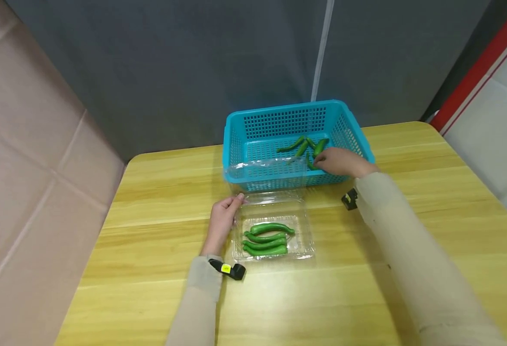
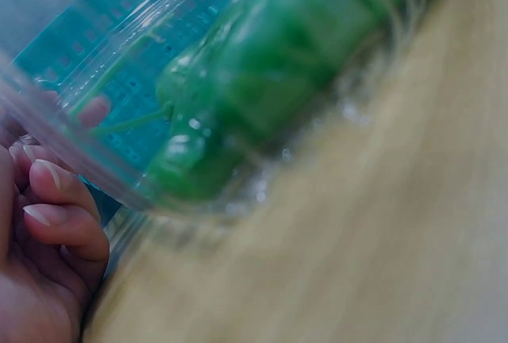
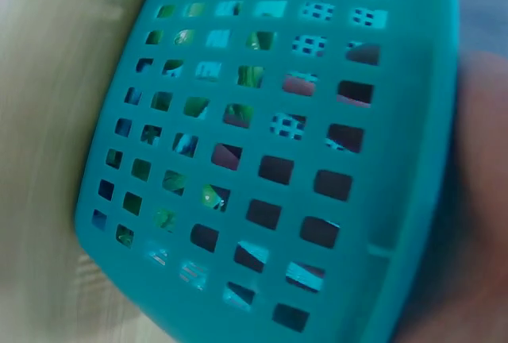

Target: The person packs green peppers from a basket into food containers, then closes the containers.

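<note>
A clear plastic clamshell box (image 1: 307, 240) lies open on the table, its lid raised against the basket's front. Several long green peppers (image 1: 271, 228) lie side by side in its tray. My left hand (image 1: 222, 218) holds the box by its left side near the hinge; the left wrist view shows its curled fingers (image 2: 71, 232) at the plastic edge. In the blue basket (image 1: 279, 109) are more green peppers (image 1: 292, 145). My right hand (image 1: 342, 161) reaches over the basket's front right rim, fingertips down at a pepper. The basket wall hides most of those fingers in the right wrist view.
The wooden table (image 1: 158, 230) holds the basket at its back edge, with a dark grey curtain (image 1: 171, 72) behind. The basket's rim stands well above the box's tray. Pale padded walls (image 1: 33, 158) flank the table.
</note>
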Tool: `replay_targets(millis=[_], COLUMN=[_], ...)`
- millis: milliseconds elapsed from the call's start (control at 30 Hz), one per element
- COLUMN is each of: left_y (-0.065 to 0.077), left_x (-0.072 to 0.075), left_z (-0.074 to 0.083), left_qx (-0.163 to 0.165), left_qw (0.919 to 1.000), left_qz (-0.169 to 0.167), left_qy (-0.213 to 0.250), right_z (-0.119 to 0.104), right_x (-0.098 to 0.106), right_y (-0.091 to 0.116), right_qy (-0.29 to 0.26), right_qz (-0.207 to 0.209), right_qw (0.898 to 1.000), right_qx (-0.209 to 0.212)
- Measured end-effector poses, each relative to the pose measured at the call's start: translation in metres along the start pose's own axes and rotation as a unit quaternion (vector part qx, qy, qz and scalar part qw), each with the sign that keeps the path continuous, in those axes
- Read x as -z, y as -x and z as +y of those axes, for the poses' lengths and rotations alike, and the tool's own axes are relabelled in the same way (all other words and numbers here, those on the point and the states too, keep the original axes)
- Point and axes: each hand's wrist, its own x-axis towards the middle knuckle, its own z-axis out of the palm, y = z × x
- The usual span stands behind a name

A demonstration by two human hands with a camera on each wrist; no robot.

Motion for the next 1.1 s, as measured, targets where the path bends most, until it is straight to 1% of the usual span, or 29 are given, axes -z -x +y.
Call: replay_targets(millis=[267,433,567,767,1000,1100], left_y=[-0.001,-0.002,-0.001,-0.001,-0.001,-0.001], left_x=[0.000,-0.002,-0.003,-0.003,-0.002,-0.001], left_z=[-0.001,-0.002,-0.001,-0.002,-0.002,-0.003], left_qx=[-0.005,-0.004,-0.003,-0.008,-0.014,-0.012], left_qw=[1.0000,1.0000,1.0000,0.9999,0.9999,0.9999], left_qz=[0.002,-0.005,-0.009,-0.008,-0.006,-0.003], left_qy=[-0.007,-0.001,-0.003,-0.003,-0.001,-0.004], right_z=[-0.002,0.000,0.003,0.002,0.000,-0.001], right_x=[0.003,0.002,0.000,-0.001,-0.002,-0.003], right_y=[-0.013,-0.018,-0.023,-0.027,-0.029,-0.030], right_qy=[-0.004,-0.013,-0.013,0.002,0.020,0.028], right_qz=[-0.013,-0.034,-0.041,-0.045,-0.043,-0.041], right_qw=[1.000,0.999,0.999,0.997,0.997,0.996], right_qx=[-0.001,-0.019,-0.031,-0.055,-0.066,-0.080])
